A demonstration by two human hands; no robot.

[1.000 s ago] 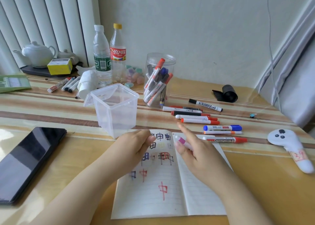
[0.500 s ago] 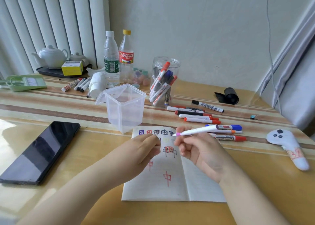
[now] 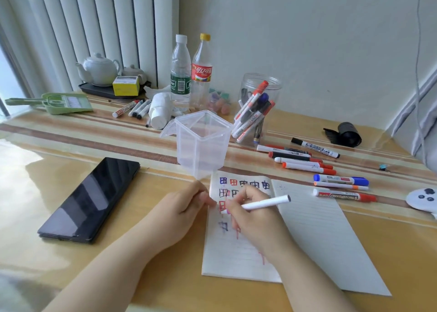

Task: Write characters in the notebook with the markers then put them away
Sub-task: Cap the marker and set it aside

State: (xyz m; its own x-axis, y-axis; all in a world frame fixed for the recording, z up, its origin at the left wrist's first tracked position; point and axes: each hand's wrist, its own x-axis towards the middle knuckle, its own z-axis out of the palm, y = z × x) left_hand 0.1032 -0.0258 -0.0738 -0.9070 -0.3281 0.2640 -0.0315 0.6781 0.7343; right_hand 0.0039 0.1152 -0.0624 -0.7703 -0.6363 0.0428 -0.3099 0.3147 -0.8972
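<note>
A person's right hand [image 3: 250,214] pinches a white marker [image 3: 264,203], tip down on the open notebook's [image 3: 307,229] left page to write, while the left hand [image 3: 186,205], fingers curled, rests at the page edge, seemingly steadying it.

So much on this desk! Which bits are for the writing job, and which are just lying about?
For the job:
- notebook
- white marker in the right hand
- left hand
- loose markers
- marker jar

Lying about:
- phone
- teapot
- two bottles
- green dustpan
</note>
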